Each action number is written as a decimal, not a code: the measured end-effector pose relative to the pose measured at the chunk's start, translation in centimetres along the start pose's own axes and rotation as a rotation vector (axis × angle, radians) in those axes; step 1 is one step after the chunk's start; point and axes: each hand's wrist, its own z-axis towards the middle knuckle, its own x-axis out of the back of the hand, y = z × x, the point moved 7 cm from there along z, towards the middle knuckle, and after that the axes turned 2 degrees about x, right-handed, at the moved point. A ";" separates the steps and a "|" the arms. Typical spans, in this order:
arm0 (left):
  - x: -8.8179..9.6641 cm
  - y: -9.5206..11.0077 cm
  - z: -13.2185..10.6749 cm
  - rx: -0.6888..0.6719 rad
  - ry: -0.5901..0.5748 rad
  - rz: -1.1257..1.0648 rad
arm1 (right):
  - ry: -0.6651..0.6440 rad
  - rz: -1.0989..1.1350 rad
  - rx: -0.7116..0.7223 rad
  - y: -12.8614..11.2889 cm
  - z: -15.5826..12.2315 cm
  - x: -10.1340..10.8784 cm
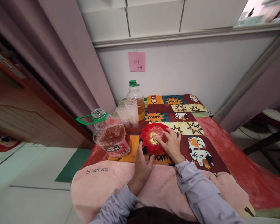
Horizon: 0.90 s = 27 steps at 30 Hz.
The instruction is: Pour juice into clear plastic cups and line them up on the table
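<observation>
A small clear plastic cup [157, 132] stands in a red scalloped plate [146, 140] on the patterned mats. My right hand [171, 143] reaches over the plate's right side, its fingers and thumb curved around the cup. My left hand [142, 163] is open and holds nothing, with thumb and fingers apart near the plate's front left edge. Left of the plate is an uncapped large bottle [112, 135] of reddish liquid with a green handle. Behind it, two stacks of clear cups [131, 113] stand side by side.
A green-capped bottle [133, 91] of amber liquid stands behind the cup stacks. Cartoon mats [200, 152] cover part of the red tabletop [245, 161]. A pink cloth [100, 183] lies along the front edge. A pink note [137, 61] is on the wall.
</observation>
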 end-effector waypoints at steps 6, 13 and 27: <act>0.0 0.0 0.1 0.002 0.005 -0.007 | 0.017 0.023 0.001 -0.1 0.0 0.4; 0.3 0.1 0.4 -0.015 0.043 -0.003 | 0.171 0.140 -0.082 1.9 0.6 2.9; 0.4 0.4 0.3 -0.039 0.047 0.039 | 0.082 0.131 0.102 -1.6 0.5 0.9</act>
